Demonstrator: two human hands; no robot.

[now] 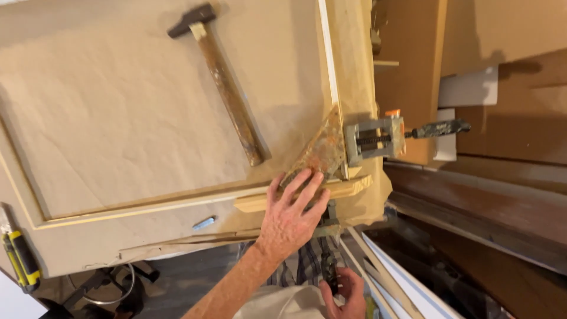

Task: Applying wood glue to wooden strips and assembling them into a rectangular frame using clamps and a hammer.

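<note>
Wooden strip lying along the workbench's near edge at its corner, pressed flat by the left hand, fingers spread, also touching a rusty corner bracket. Right hand below, closed on a clamp handle. Clamping apparently underway; tightening likely needs steady downward pressure. Second clamp gripping the side edge; hammer well apart on brown paper.
</note>
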